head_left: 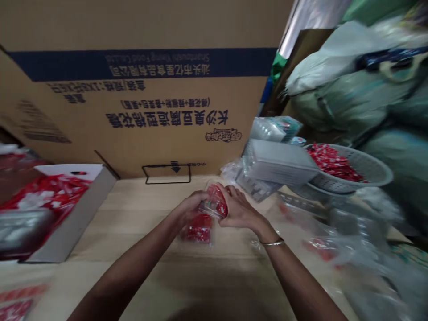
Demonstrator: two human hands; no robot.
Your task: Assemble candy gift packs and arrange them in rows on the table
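Both hands meet in front of the large cardboard carton (160, 129), the left hand (193, 203) and the right hand (239, 210) clamped together on a small clear plastic pack (221, 203) with red contents. It is held tilted, its red part slanting from an upper end toward the carton down to a lower end nearer the wearer and farther right; fingers cover some edges, so its long axis is hard to tell. Farther out from the carton, just below the held pack, a second red-filled pack (199, 231) lies flat, partly hidden by the left hand.

Left of the carton's lower front sits an open white box (85, 207) of red packets (63, 185). By the carton's lower right corner, stacked clear plastic trays (281, 162) lean before a grey colander (377, 174) heaped with small red sachets (334, 162). Crumpled clear bags (364, 254) spread forward and right of the carton.

Pale wood-look tabletop (133, 218) runs out from the carton, whose printing is upside down; bulky sacks (334, 107) pile up to its right.
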